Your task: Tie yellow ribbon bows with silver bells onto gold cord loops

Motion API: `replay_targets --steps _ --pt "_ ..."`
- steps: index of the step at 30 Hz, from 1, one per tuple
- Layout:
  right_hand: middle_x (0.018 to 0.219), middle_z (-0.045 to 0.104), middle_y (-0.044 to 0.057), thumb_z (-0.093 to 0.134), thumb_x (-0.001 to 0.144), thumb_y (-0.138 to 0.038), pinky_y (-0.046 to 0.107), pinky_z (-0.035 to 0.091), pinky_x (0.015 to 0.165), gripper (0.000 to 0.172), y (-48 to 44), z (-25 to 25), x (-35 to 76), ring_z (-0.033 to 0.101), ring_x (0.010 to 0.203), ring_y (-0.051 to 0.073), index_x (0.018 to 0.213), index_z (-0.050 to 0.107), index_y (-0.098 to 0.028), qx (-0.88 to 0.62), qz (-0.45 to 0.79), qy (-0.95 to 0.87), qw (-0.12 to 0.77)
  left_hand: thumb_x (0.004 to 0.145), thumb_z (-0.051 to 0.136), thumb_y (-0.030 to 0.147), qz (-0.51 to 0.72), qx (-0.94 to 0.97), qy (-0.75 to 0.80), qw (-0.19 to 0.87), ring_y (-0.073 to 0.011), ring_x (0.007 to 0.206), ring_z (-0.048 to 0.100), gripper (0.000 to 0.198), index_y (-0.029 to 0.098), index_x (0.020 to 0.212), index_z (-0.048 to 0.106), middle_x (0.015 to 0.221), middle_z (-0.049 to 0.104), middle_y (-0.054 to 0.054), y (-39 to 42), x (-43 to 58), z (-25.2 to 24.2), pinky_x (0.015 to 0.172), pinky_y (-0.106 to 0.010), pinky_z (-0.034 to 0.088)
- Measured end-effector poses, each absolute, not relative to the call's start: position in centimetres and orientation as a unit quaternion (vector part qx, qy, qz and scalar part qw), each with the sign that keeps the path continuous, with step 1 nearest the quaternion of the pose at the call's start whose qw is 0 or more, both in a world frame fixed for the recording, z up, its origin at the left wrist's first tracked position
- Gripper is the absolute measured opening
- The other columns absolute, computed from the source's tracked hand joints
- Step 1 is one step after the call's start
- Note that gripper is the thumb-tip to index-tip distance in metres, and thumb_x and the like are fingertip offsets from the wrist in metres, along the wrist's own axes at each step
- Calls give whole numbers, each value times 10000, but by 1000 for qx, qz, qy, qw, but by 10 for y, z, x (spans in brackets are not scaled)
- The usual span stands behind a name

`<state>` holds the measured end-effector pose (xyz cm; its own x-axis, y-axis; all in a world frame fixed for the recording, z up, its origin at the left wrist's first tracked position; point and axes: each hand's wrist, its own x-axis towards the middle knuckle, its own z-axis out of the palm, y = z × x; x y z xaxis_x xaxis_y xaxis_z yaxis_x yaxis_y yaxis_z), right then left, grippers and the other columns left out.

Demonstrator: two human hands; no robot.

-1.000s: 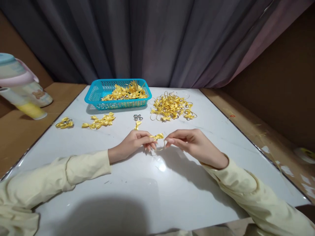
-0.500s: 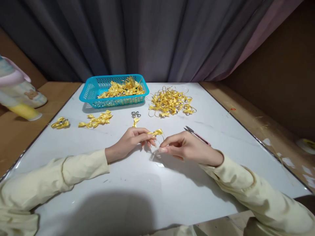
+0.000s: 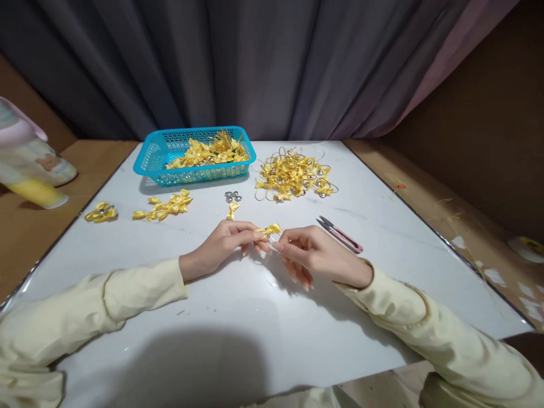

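My left hand (image 3: pixel 221 245) pinches a yellow satin ribbon bow (image 3: pixel 272 229) between thumb and fingers, above the white table. Close beside the bow, my right hand (image 3: pixel 321 255) has its thumb and forefinger pressed together on a thin cord, mostly hidden; its other fingers hang loosely curled. Something small and silvery shows under the bow. Just beyond my left hand lies a single yellow bow (image 3: pixel 232 211), with several small silver pieces (image 3: pixel 233 196) behind it. Pink-handled thread snips (image 3: pixel 340 234) rest on the table beyond my right hand.
A blue plastic basket (image 3: pixel 178 179) holding yellow bows stands at the back. Right of it is a heap of bows with gold cord loops (image 3: pixel 293 175). Loose bows (image 3: pixel 165 206) and a small bunch (image 3: pixel 101 212) lie left. A bottle (image 3: pixel 46 161) stands at far left.
My right hand has shifted slightly left, closer to the bow, and its lower fingers have spread downward. The gold cord loop between the hands is less visible. My left hand keeps its hold.
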<state>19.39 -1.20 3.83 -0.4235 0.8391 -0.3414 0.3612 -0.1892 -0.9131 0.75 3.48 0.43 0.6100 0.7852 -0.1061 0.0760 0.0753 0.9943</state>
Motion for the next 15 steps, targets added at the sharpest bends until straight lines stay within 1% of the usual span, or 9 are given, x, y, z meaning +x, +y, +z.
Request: replay_targets --steps 4,7,11,15 --pt "449 512 -47 480 847 -415 159 293 304 309 -12 34 193 408 300 50 692 513 -150 -484 576 -627 202 762 573 255 280 622 344 645 -107 601 497 192 127 679 690 686 651 -46 35 8 5 538 -217 369" --pt "448 507 -48 474 856 -389 157 274 315 295 -12 32 193 384 306 41 709 537 -141 -484 561 -640 205 756 572 265 278 623 346 644 -111 599 491 199 126 676 690 685 650 -51 35 8 5 538 -221 371" --pt "448 505 -47 467 858 -373 161 277 319 291 -11 31 194 367 306 40 694 534 -143 -484 554 -645 205 754 575 274 276 625 350 641 -109 589 482 204 125 671 686 683 651 -52 34 8 5 544 -223 376" --pt "440 491 -49 457 860 -355 158 272 313 299 -11 31 194 367 303 40 644 495 -152 -487 550 -646 205 762 576 274 275 625 348 642 -107 588 479 205 125 678 689 712 666 -58 34 7 4 545 -225 372"
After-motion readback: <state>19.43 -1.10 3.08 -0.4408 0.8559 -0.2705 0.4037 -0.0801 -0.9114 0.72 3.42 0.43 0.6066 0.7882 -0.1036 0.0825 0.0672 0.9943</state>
